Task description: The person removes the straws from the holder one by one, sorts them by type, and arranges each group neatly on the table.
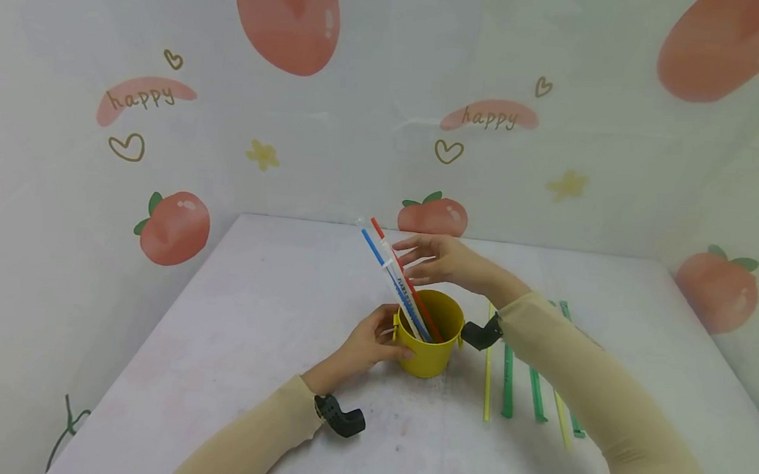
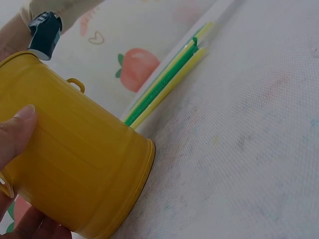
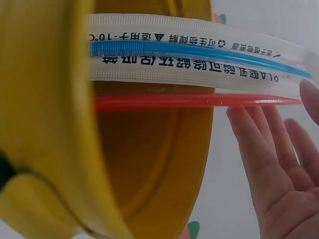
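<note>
A small yellow bucket (image 1: 429,359) stands on the table, gripped at its left side by my left hand (image 1: 372,339). In the left wrist view the thumb (image 2: 20,130) lies along the bucket wall, with other fingers curled beneath. Leaning to the left out of the bucket are a red straw (image 1: 425,315) and a blue straw in a white printed wrapper (image 1: 395,273). My right hand (image 1: 440,262) is beside their upper parts, fingers loosely extended. In the right wrist view its fingertips (image 3: 239,115) meet or nearly meet the red straw; contact is unclear.
Right of the bucket, several straws lie on the white table (image 1: 268,317), among them a yellow straw (image 1: 488,384) and a green straw (image 1: 508,382). My right forearm (image 1: 581,383) passes over some of them. A printed backdrop (image 1: 361,118) stands behind the table's far edge.
</note>
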Demonstrator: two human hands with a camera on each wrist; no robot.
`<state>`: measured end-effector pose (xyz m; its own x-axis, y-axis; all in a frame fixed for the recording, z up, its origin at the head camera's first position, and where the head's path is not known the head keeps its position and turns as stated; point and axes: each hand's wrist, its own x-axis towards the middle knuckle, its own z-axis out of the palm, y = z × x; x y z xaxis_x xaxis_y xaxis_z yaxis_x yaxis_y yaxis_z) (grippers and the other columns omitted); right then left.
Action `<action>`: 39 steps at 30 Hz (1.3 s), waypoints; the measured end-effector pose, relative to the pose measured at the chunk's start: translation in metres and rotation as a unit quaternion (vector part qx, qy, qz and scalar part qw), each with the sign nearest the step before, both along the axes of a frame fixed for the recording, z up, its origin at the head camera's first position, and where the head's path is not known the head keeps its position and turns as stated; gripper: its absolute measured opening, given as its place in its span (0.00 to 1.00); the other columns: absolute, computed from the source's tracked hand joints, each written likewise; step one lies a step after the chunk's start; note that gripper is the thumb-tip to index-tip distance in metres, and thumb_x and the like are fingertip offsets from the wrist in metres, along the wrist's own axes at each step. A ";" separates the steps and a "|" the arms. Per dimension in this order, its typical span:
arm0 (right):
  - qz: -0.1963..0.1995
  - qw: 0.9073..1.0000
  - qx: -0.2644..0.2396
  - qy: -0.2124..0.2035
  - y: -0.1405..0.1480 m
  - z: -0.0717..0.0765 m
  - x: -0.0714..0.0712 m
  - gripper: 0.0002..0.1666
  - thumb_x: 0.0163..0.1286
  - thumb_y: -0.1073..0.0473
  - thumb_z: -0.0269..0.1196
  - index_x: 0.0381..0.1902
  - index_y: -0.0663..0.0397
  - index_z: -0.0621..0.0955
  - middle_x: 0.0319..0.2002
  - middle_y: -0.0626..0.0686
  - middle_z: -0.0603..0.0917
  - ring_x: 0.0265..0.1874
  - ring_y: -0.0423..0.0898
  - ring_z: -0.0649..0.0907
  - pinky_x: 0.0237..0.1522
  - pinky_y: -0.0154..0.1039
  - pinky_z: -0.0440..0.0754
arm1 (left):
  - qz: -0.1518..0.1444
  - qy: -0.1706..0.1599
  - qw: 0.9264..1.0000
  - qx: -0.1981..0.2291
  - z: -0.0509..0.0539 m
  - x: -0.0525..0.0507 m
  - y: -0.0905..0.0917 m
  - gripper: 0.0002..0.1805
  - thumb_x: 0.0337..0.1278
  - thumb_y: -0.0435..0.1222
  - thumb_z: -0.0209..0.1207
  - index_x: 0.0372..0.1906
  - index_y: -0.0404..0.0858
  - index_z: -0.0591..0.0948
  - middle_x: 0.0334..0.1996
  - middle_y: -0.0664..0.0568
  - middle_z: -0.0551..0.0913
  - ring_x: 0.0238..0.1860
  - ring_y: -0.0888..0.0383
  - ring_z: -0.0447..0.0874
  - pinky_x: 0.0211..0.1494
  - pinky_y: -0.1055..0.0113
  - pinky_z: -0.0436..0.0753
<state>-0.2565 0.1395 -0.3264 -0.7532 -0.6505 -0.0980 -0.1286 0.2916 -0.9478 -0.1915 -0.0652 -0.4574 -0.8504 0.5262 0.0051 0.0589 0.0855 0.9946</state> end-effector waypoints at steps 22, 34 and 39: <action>0.010 0.998 0.068 0.013 -0.004 -0.006 -0.003 0.22 0.66 0.66 0.62 0.58 0.61 0.76 0.49 0.59 0.82 0.44 0.47 0.84 0.52 0.44 0.84 | -0.002 0.032 0.999 -0.001 -0.002 -0.001 0.000 0.41 0.52 0.38 0.69 0.68 0.33 0.62 0.65 0.38 0.70 0.67 0.43 0.68 0.71 0.52 0.69; -0.027 0.999 -0.001 0.028 0.008 -0.006 -0.002 0.19 0.66 0.66 0.63 0.54 0.64 0.75 0.45 0.61 0.82 0.42 0.50 0.85 0.48 0.47 0.86 | -0.001 0.019 1.000 0.006 -0.003 -0.002 0.001 0.40 0.51 0.35 0.70 0.67 0.33 0.63 0.66 0.40 0.69 0.68 0.45 0.67 0.71 0.53 0.68; -0.052 0.997 -0.043 0.023 0.017 0.002 0.000 0.18 0.67 0.68 0.62 0.54 0.63 0.73 0.47 0.63 0.81 0.43 0.51 0.85 0.50 0.48 0.85 | 0.004 0.016 1.000 0.003 -0.003 -0.002 0.002 0.39 0.52 0.34 0.69 0.67 0.33 0.63 0.66 0.40 0.69 0.68 0.45 0.67 0.71 0.54 0.69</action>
